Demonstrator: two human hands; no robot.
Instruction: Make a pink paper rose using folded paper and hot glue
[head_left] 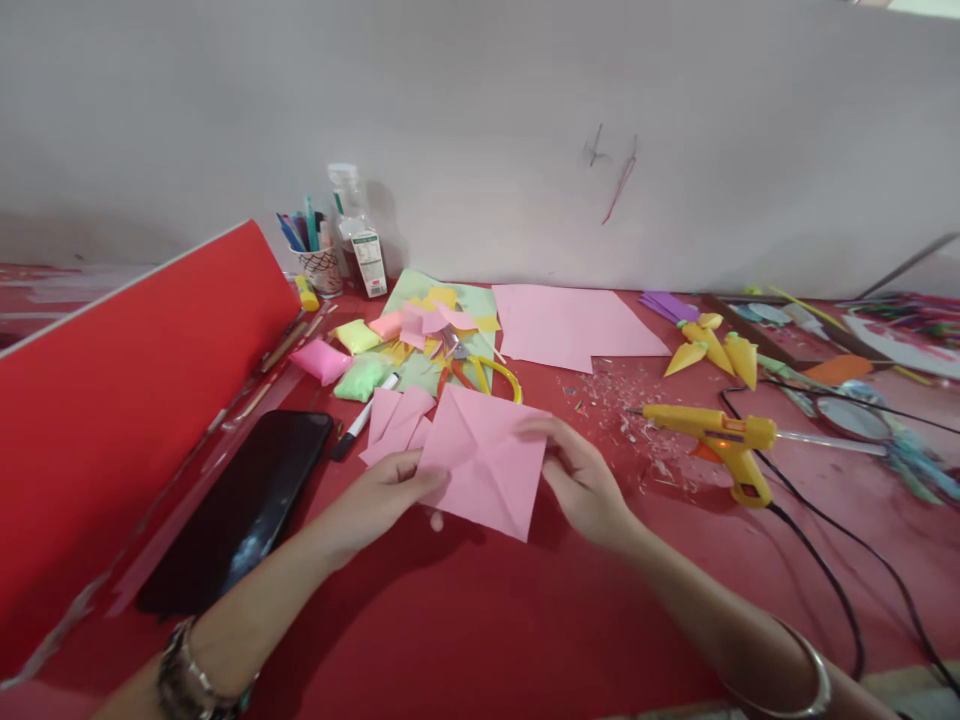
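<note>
A square of pink paper (487,460) with crossing diagonal creases is held up above the red table. My left hand (390,500) pinches its left edge, thumb on top and fingers underneath. At the right edge, my right hand (581,475) grips the same sheet between thumb and fingers. Just behind it lie folded pink paper pieces (397,420) and a black-and-white marker (364,420). Scissors with yellow and red handles (499,378) rest among paper scraps, partly hidden by the sheet.
A yellow glue gun (709,435) with its cord lies right, beside scattered paper bits (645,430). Yellow folded paper cones (712,348) sit behind it. Left are a black phone (247,500) and a standing red board (150,400). A pen cup (322,270) and bottle (356,235) stand behind.
</note>
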